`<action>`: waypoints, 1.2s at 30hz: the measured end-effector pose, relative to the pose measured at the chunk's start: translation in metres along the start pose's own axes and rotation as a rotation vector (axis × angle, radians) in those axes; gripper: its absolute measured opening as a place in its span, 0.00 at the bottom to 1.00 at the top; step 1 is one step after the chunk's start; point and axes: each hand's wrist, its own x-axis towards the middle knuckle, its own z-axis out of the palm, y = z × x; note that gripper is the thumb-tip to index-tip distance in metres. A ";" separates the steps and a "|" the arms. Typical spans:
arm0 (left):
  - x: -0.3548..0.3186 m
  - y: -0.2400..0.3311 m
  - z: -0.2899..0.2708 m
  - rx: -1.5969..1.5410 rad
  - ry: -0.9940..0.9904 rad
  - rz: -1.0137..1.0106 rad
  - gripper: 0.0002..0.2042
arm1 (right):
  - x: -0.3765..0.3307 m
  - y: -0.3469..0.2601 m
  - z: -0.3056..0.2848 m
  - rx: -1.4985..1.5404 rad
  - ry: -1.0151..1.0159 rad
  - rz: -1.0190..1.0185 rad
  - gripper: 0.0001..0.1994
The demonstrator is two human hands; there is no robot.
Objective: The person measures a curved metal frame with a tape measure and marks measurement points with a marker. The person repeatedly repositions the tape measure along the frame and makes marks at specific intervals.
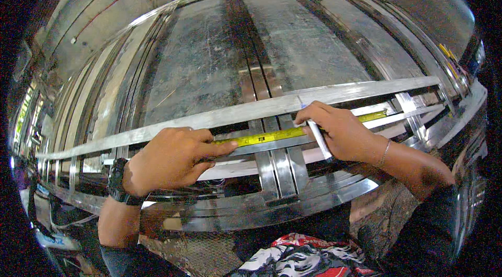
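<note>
Running left to right between the hands, a flat yellow tape measure (272, 137) with dark markings lies just on the near side of a long metal bar (219, 112), dull silver and streaked. The left hand (175, 157) has its index finger extended onto the tape, other fingers curled; whether the thumb pinches the tape cannot be told. The right hand (340, 130) is closed around a slim white pen (319, 141), held slantwise across the tape near the bar.

Smooth, reflective metal tubes (282, 164) pass crosswise beneath the tape. Beyond the bar lie broad grey panels (314, 42), scuffed and blotched, divided by dark strips. A red cable (112, 10) crosses the grey surface at upper left. Patterned cloth in red, black and white (303, 258) shows at the lower edge.

Obstructions: the left hand hides the tape's left end; the right hand covers a stretch farther along.
</note>
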 end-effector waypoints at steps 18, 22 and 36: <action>0.000 0.005 0.001 0.019 0.006 -0.045 0.26 | 0.004 0.000 0.000 0.001 0.107 -0.084 0.13; -0.003 0.008 0.000 0.011 -0.013 -0.051 0.29 | 0.003 0.004 0.001 0.020 0.073 -0.107 0.21; 0.001 0.013 0.006 0.101 0.009 -0.046 0.26 | 0.003 0.005 0.000 -0.002 0.047 -0.115 0.24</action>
